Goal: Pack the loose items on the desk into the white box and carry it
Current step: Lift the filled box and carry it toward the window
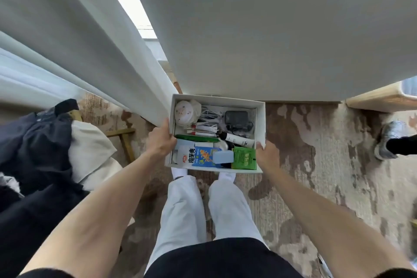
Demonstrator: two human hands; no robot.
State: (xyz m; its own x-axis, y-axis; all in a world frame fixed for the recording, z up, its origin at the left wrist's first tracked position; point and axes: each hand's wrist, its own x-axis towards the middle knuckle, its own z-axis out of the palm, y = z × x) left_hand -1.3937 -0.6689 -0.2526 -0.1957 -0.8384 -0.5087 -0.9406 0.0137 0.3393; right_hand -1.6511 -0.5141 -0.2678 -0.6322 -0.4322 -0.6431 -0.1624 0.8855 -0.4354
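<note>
The white box [261, 119] hangs in the air in front of my legs, above the patterned floor. My left hand [159, 142] grips its left wall with the thumb over the rim. My right hand [266, 156] grips the right wall near the front corner. Inside lie a blue-and-white carton [198, 158], a green packet [244, 158], a pale blue block [223, 157], a white tube with a black cap [237, 140], a black adapter [236, 117], white cables [208, 115], a round white object [185, 111] and pens [203, 132].
A large white wall or panel [270, 29] rises straight ahead, touching the box's far edge. White curtains [79, 40] hang on the left. Dark and cream clothes [56, 146] pile on a chair at the left. Another person's shoe [390, 140] stands on the floor at the right.
</note>
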